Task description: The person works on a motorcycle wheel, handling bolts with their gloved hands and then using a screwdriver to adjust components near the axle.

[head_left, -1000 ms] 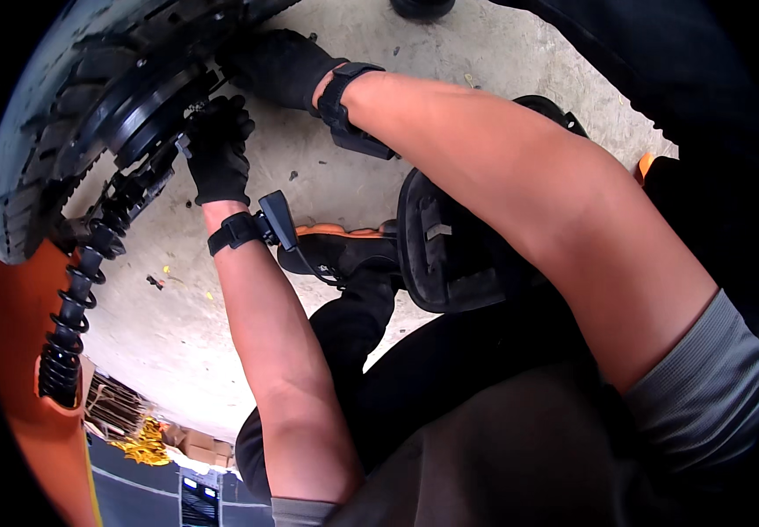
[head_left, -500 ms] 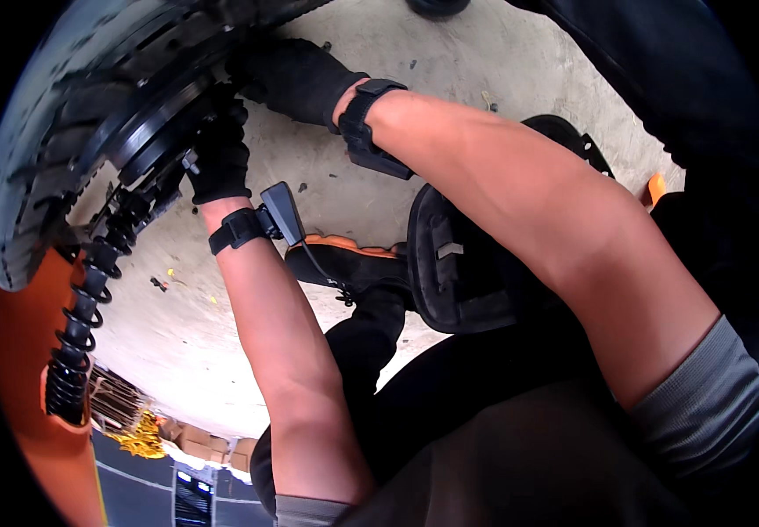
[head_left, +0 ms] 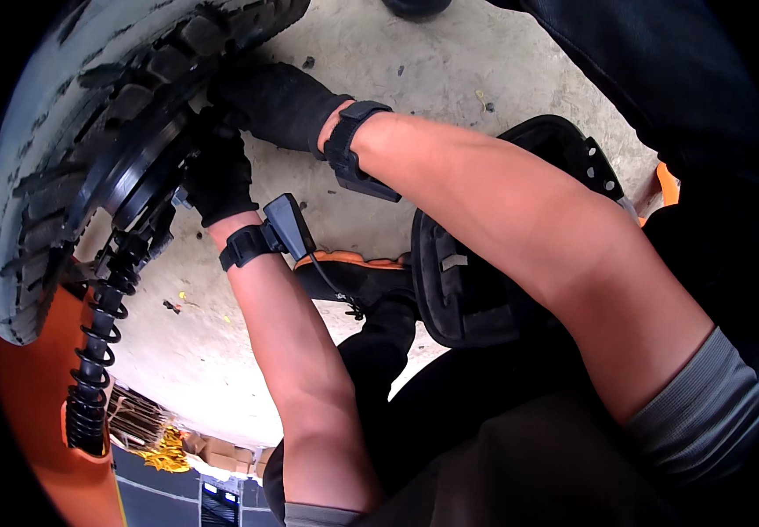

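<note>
Both gloved hands work at the hub of a wheel (head_left: 147,171) in the upper left, where a knobbly tyre (head_left: 54,149) curves from twelve o'clock round to nine. The left hand (head_left: 215,176) is curled shut against the black hub at about ten o'clock from the picture's centre; what its fingers pinch is hidden by the glove and the rim, so I cannot tell the part. The right hand (head_left: 274,104) lies just above it, at eleven o'clock, pressed to the tyre's inner edge; whether it grips or only braces cannot be told. A coiled shock spring (head_left: 98,342) runs down toward eight o'clock beside an orange body panel (head_left: 19,413). A knee pad (head_left: 485,263) sits at centre over the concrete floor (head_left: 432,79).

To do this well, I judge the right hand should steady the wheel while the left works squarely on the fastener, wrists straight.
</note>
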A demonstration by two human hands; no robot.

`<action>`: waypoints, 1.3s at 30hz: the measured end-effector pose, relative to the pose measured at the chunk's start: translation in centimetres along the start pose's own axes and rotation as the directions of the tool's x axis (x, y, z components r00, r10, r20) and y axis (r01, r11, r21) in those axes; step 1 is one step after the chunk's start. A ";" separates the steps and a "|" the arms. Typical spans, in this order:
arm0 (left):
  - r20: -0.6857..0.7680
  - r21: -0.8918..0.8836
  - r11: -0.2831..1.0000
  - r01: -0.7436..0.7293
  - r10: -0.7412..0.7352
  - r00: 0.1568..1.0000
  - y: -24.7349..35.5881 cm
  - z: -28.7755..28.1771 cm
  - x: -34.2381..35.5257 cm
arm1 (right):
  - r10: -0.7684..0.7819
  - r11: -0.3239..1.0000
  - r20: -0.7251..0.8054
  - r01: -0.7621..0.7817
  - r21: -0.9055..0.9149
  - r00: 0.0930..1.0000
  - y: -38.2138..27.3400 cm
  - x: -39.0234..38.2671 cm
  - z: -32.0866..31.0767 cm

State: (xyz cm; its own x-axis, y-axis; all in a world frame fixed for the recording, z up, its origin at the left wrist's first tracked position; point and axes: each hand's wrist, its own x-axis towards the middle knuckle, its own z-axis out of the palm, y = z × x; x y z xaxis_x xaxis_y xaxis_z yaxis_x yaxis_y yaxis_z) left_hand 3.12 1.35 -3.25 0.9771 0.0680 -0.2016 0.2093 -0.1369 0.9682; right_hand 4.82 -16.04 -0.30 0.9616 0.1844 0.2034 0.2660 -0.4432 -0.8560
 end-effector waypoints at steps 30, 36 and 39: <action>0.333 -0.941 -0.056 0.333 -0.327 0.885 1.0 0.2 0.3 | 0.009 1.000 -0.011 -0.009 -0.006 1.000 1.0 -0.6 0.5; 0.180 -0.909 0.314 0.274 -0.298 0.937 -0.4 -0.6 1.1 | 0.021 1.000 0.014 -0.021 0.004 1.000 0.9 -0.7 0.4; 0.244 -0.924 0.224 0.309 -0.274 0.930 0.1 -0.2 1.0 | 0.035 0.999 0.010 -0.036 0.007 0.999 0.9 -0.7 0.3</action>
State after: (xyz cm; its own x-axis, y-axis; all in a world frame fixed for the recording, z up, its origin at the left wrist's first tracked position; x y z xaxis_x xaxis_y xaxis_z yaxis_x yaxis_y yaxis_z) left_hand 4.12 1.58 -3.29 0.8611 -0.1406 -0.4886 0.3132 0.9037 0.2919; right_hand 4.40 -16.31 -1.34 0.9697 0.1769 0.1683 0.2312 -0.4432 -0.8661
